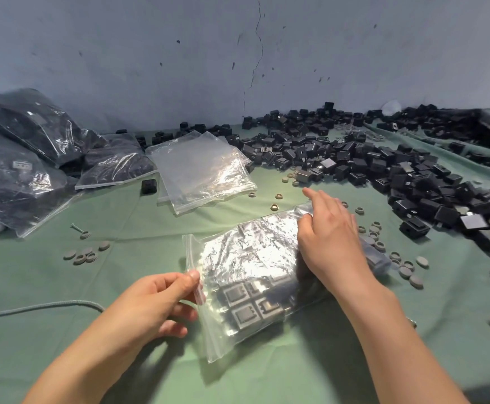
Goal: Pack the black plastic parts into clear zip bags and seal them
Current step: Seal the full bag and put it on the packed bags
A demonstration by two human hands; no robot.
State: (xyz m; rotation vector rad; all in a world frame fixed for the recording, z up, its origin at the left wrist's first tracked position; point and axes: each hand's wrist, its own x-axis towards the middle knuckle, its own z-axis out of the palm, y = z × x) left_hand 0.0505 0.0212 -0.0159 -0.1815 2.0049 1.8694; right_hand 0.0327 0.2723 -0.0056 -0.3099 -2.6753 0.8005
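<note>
A bag [252, 266] of parts [245, 304] lies on the cloth [63, 360] in the middle, nearest the person, its mouth to the left. The left hand [156, 304] pinches the mouth edge; the right hand [334, 243] rests on the bag's far right end. Behind the bag, toward the wall [238, 53], sits a stack of empty bags [200, 170]. Left of that stack lies a heap of packed bags [19, 158], with one lone part [149, 186] between heap and stack. A pile [383, 164] of loose parts spreads along the right side, from the wall toward the front. Rings [379, 237] lie scattered between the bag and the pile. Discs [85, 255] sit left of the bag, near a screw [74, 226]. A cord [34, 309] runs in from the left edge toward the left hand.
</note>
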